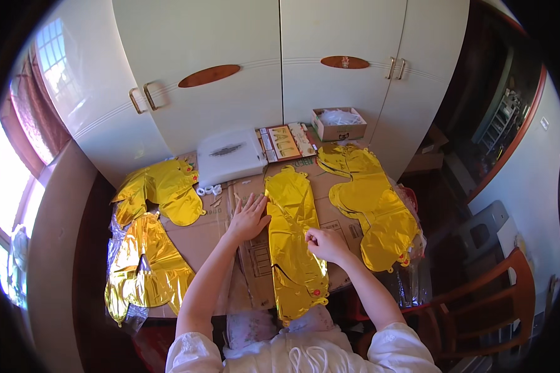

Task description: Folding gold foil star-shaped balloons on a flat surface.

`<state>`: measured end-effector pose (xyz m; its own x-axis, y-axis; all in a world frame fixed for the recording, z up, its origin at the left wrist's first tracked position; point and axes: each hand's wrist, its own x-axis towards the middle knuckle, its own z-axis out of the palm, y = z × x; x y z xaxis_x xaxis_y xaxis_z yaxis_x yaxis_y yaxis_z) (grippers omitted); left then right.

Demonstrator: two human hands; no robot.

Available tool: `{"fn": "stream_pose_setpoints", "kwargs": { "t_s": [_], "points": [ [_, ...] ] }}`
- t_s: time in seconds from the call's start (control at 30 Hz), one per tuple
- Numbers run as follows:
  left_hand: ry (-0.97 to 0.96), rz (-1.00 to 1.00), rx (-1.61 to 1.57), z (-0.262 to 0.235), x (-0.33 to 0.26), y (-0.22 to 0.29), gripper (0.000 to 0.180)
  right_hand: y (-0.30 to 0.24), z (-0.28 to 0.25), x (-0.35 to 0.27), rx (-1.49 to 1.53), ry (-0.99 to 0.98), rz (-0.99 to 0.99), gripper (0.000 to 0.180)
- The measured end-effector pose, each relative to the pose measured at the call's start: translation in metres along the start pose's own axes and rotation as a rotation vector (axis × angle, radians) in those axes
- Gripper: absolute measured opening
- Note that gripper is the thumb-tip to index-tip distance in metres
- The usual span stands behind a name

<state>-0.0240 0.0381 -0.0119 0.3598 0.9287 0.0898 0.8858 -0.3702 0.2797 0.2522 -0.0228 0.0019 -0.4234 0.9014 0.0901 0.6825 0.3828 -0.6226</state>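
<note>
Tabletop, covered in flattened cardboard. Gold foil balloon, deflated, lies lengthwise between both hands. Left hand: fingers spread, palm flat on the cardboard just left of the balloon. Right hand: curled closed, pinching the balloon's right edge. More gold balloons lie right of it.

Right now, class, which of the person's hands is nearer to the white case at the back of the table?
Left. The left hand lies flat just below the white case; the right hand rests farther off, on the gold foil balloon.
</note>
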Motion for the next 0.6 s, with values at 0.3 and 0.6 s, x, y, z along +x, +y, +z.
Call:
{"fn": "stream_pose_setpoints", "kwargs": {
  "t_s": [0.3, 0.6],
  "points": [
    [-0.043, 0.059, 0.082, -0.001, 0.005, -0.003, 0.072, -0.008, -0.001, -0.008, -0.158, 0.039, -0.248, 0.01],
    [-0.067, 0.084, 0.139, -0.002, 0.006, 0.001, 0.074, 0.004, 0.005, -0.009, -0.125, -0.032, -0.239, 0.012]
  ]
}}
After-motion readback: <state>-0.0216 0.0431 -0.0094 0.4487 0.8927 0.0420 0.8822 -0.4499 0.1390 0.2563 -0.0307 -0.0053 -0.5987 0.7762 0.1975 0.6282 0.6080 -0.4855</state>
